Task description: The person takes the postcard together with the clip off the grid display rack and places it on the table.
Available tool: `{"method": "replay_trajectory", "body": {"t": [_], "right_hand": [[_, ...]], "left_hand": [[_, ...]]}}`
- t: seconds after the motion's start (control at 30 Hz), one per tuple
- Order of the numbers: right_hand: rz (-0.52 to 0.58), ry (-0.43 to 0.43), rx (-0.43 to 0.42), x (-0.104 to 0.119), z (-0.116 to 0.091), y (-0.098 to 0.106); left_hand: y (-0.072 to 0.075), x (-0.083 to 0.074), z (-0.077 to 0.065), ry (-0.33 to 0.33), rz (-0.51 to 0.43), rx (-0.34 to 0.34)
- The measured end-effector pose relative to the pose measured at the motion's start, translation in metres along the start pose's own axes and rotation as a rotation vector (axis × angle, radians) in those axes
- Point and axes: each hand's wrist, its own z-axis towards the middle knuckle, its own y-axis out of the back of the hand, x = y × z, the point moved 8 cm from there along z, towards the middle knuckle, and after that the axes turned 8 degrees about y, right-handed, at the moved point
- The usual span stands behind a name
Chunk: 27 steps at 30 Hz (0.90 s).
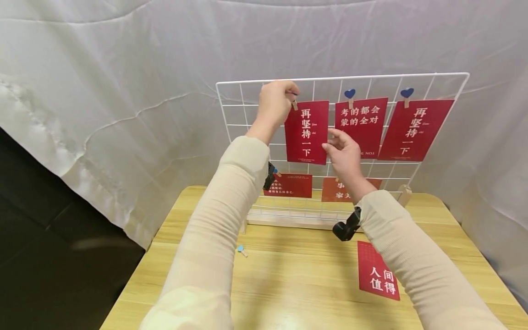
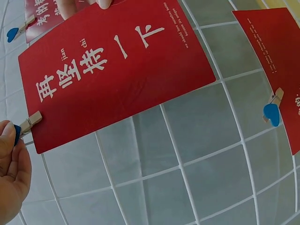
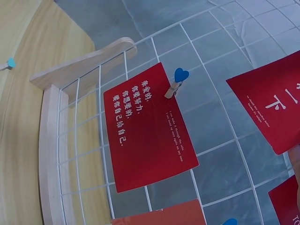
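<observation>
In the head view my left hand (image 1: 277, 103) is at the upper left of the white wire grid. Its thumb and fingers pinch a small wooden clothespin (image 2: 30, 123) with a dark blue heart, which sits on the top edge of a red card (image 1: 307, 133) with white characters. My right hand (image 1: 344, 153) pinches that card's right edge lower down. The card lies against the front of the grid. To its right hang two more red cards, the middle card (image 1: 363, 114) and the far-right card (image 1: 415, 130), each under a blue heart clothespin.
The wire grid (image 1: 342, 79) stands in a wooden base (image 1: 288, 222) on the table (image 1: 288, 284). A lower red card (image 3: 145, 131) and an orange-red card (image 1: 332, 190) hang below. A loose clothespin (image 1: 242, 250) and another red card (image 1: 377, 275) lie on the tabletop.
</observation>
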Motion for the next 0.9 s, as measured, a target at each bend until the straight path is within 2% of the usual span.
{"method": "replay_trajectory", "body": {"t": [0.3, 0.5, 0.63, 0.77, 0.9], "right_hand": [[0.014, 0.013, -0.011, -0.001, -0.004, 0.003], [0.004, 0.022, -0.004, 0.0, -0.007, 0.004], [-0.007, 0.016, 0.016, -0.001, -0.012, 0.005], [-0.013, 0.03, 0.03, -0.005, -0.016, 0.006], [-0.001, 0.028, 0.033, -0.01, -0.021, 0.008]], "left_hand": [[0.003, 0.003, -0.002, -0.01, -0.084, -0.027], [0.006, 0.007, -0.005, -0.002, -0.192, -0.049], [0.014, 0.012, -0.007, -0.004, -0.249, -0.118], [0.023, 0.019, -0.011, -0.001, -0.255, -0.177], [0.02, 0.032, -0.015, 0.045, -0.31, -0.128]]}}
